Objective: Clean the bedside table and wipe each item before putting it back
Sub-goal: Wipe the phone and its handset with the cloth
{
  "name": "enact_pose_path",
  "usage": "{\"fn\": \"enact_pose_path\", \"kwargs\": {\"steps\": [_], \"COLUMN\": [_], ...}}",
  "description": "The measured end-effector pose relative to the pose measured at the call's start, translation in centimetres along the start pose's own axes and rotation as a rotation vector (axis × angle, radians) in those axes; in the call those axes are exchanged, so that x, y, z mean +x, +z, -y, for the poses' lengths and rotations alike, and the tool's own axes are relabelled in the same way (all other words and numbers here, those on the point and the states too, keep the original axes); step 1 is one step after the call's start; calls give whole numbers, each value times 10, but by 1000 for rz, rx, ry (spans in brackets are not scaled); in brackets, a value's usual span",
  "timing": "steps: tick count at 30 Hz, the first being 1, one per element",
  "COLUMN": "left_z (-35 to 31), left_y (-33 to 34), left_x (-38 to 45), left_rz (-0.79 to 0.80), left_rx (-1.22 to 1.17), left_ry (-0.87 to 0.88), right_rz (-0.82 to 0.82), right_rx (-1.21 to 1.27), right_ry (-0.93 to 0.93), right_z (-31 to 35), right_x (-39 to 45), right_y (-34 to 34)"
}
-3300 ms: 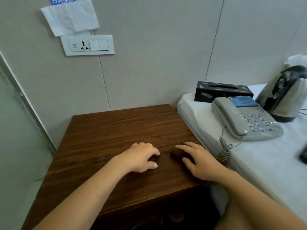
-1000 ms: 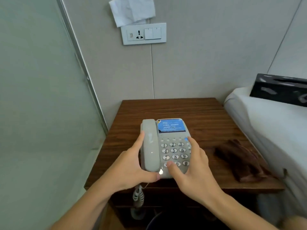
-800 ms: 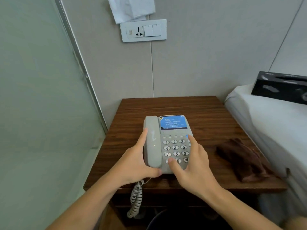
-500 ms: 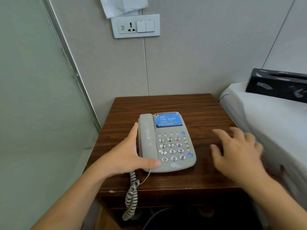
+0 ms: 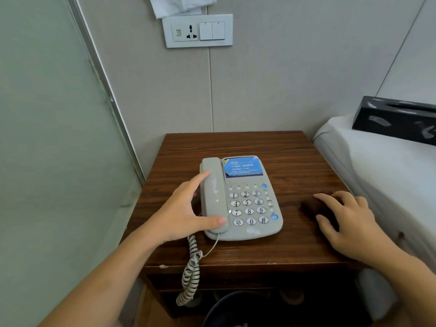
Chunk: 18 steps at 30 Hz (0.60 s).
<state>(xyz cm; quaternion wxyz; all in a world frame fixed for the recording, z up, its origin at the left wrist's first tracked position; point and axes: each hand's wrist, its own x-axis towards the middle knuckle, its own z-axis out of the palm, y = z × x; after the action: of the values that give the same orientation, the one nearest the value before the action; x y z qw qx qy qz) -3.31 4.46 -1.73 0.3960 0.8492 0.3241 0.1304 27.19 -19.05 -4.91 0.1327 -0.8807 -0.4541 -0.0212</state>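
Wooden bedside table against grey wall, left hand gripping telephone, right hand open on brown cloth.

Hotel-style bedroom, bedside corner.

A wooden bedside table stands against a panelled wall; a white-sheeted bed lies at 3 o'clock, a socket-and-switch plate at 12, and a corded desk phone sits on the table.

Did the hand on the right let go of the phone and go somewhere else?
Yes. The right hand left the phone keypad and moved right across the bedside table, toward the bed, landing on the brown cloth.
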Motion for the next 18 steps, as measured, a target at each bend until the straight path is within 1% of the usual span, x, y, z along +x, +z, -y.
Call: {"fn": "enact_pose_path", "kwargs": {"steps": [4, 8, 11, 13, 16, 18], "left_z": [-1, -5, -16, -29, -48, -53], "left_y": [2, 0, -1, 5, 17, 21], "left_x": [-1, 0, -3, -8, -13, -12], "left_rz": [9, 11, -33, -139, -305, -327], "left_rx": [-5, 16, 35, 47, 195, 258], "left_ry": [3, -14, -33, -61, -143, -177], "right_rz": [14, -17, -52, -137, -268, -267], "right_rx": [15, 53, 157, 278, 423, 463], "right_ry": [-8, -11, -29, -117, -308, -433], "right_z": [7, 17, 36, 59, 100, 126], "right_x": [3, 9, 20, 26, 36, 45], "right_y": [-3, -8, -19, -30, -46, -51]}}
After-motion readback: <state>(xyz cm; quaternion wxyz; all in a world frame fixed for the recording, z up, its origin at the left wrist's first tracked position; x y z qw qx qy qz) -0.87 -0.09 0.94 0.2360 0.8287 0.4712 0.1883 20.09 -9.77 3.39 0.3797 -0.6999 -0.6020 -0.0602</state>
